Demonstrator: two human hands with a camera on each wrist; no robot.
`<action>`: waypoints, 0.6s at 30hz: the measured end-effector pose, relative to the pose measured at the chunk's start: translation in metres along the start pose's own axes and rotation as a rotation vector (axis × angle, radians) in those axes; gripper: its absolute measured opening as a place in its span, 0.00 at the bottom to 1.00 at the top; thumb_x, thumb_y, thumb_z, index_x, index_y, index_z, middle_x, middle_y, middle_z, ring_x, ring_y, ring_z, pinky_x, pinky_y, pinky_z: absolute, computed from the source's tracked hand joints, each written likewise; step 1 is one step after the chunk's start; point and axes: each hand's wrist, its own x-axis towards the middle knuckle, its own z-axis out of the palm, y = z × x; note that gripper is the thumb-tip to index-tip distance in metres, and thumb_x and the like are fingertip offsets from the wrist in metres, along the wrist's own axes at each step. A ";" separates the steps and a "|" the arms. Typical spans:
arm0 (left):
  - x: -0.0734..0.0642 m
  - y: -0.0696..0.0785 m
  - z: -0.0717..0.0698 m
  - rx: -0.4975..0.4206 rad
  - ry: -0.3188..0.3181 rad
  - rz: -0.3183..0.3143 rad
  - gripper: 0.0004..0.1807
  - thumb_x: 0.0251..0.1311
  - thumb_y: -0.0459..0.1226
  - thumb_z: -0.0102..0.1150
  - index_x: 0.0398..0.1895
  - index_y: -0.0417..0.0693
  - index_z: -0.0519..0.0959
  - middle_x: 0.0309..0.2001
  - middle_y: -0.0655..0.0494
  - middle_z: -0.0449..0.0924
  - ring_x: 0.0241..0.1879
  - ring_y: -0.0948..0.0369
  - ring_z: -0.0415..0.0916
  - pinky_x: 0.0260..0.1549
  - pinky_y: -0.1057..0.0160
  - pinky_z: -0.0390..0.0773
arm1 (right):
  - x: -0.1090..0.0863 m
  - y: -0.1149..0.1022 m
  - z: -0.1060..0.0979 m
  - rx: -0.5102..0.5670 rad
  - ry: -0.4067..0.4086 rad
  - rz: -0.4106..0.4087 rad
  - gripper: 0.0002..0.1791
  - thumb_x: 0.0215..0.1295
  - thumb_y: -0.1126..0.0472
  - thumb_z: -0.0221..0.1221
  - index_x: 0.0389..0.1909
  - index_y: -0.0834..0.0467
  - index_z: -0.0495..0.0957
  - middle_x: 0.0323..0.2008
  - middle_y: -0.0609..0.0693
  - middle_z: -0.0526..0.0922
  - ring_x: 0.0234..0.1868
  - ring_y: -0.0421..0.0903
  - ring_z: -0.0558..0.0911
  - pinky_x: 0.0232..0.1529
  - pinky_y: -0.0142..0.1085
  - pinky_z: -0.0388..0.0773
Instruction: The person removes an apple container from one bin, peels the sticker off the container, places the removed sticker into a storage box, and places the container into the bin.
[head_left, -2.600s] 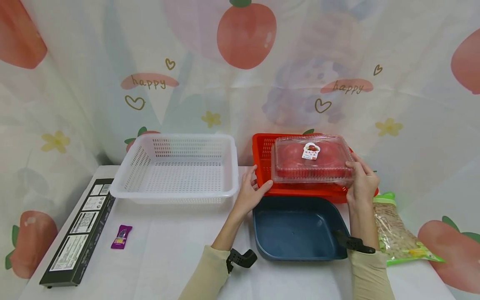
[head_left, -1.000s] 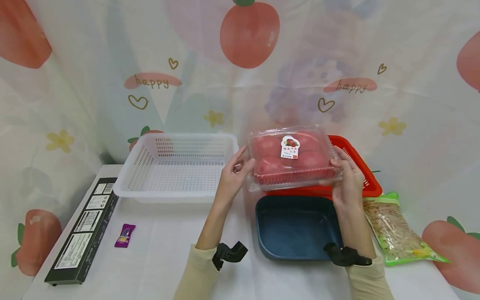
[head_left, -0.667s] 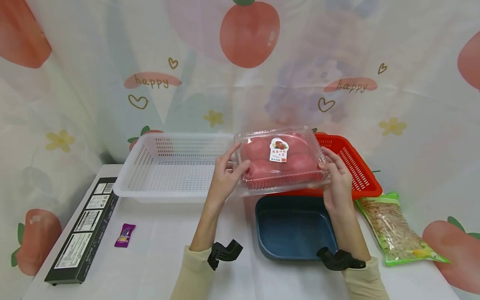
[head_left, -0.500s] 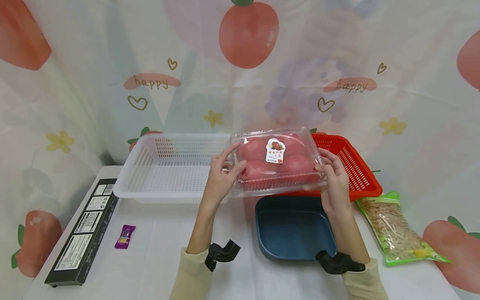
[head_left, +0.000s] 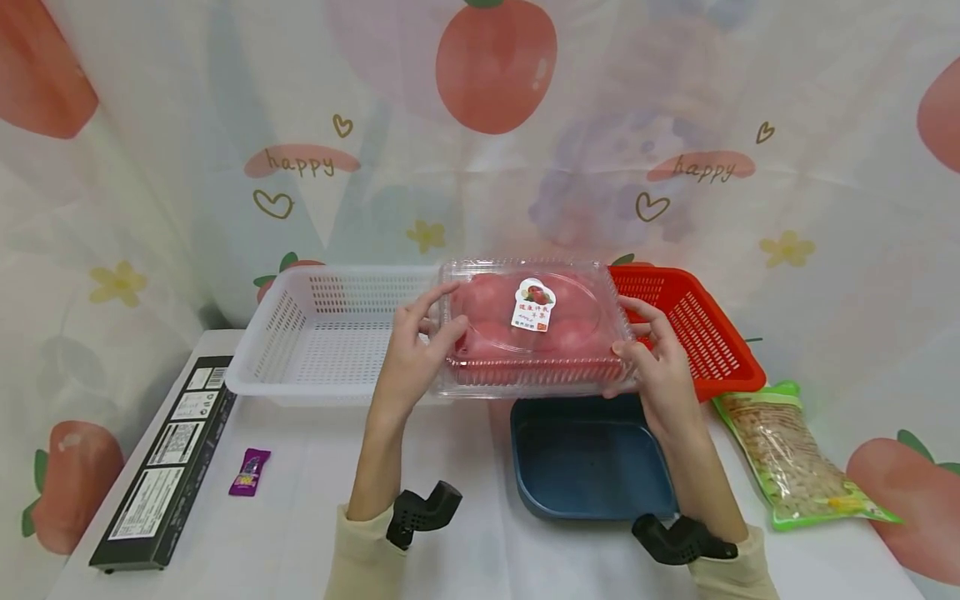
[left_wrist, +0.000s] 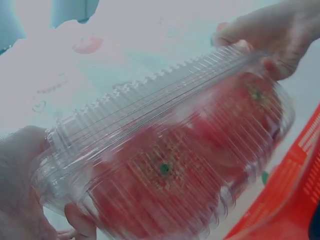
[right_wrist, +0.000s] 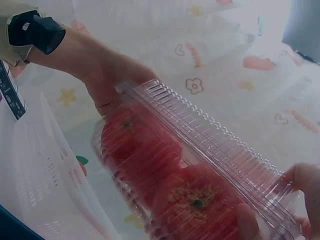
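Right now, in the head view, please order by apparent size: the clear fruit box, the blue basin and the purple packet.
Largest to smallest:
1. Clear fruit box; held up, so nearness may enlarge it
2. Blue basin, partly hidden
3. Purple packet

Fruit (head_left: 573, 332) in clamshell (head_left: 536, 367) between fingers (head_left: 431, 298)

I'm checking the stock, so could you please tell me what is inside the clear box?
The clear box holds round red fruit; the right wrist view shows two side by side. The white label hides what lies beneath it; the full count is unclear.
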 end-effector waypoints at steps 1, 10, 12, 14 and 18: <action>-0.001 0.002 -0.002 -0.002 -0.001 0.001 0.22 0.62 0.45 0.59 0.61 0.66 0.74 0.46 0.48 0.61 0.39 0.54 0.66 0.30 0.62 0.73 | -0.001 -0.001 0.000 -0.017 -0.021 -0.004 0.28 0.66 0.67 0.55 0.65 0.48 0.65 0.48 0.48 0.69 0.52 0.48 0.72 0.28 0.35 0.83; -0.010 0.015 -0.012 -0.005 0.000 0.036 0.23 0.62 0.40 0.58 0.61 0.65 0.74 0.42 0.50 0.59 0.36 0.55 0.64 0.30 0.62 0.71 | -0.008 -0.012 0.000 -0.086 -0.171 -0.011 0.41 0.60 0.73 0.51 0.74 0.45 0.54 0.50 0.49 0.67 0.51 0.46 0.71 0.39 0.29 0.82; -0.012 0.015 -0.014 -0.009 -0.001 0.039 0.23 0.62 0.40 0.57 0.61 0.65 0.75 0.41 0.51 0.59 0.35 0.55 0.65 0.30 0.62 0.71 | -0.010 -0.014 0.000 -0.082 -0.210 0.001 0.45 0.57 0.73 0.51 0.74 0.43 0.51 0.52 0.49 0.67 0.53 0.46 0.71 0.42 0.30 0.82; -0.013 0.016 -0.017 -0.012 0.001 0.037 0.23 0.62 0.39 0.56 0.61 0.66 0.74 0.41 0.51 0.59 0.35 0.55 0.65 0.30 0.62 0.72 | -0.012 -0.016 0.001 -0.070 -0.242 0.015 0.46 0.57 0.73 0.51 0.75 0.42 0.49 0.55 0.49 0.67 0.54 0.45 0.71 0.47 0.31 0.81; -0.016 0.017 -0.021 -0.005 0.008 0.046 0.24 0.61 0.38 0.55 0.62 0.67 0.74 0.41 0.51 0.59 0.35 0.55 0.64 0.32 0.61 0.71 | -0.015 -0.018 0.004 -0.045 -0.255 0.019 0.43 0.63 0.70 0.49 0.76 0.43 0.46 0.57 0.49 0.66 0.54 0.44 0.73 0.47 0.32 0.81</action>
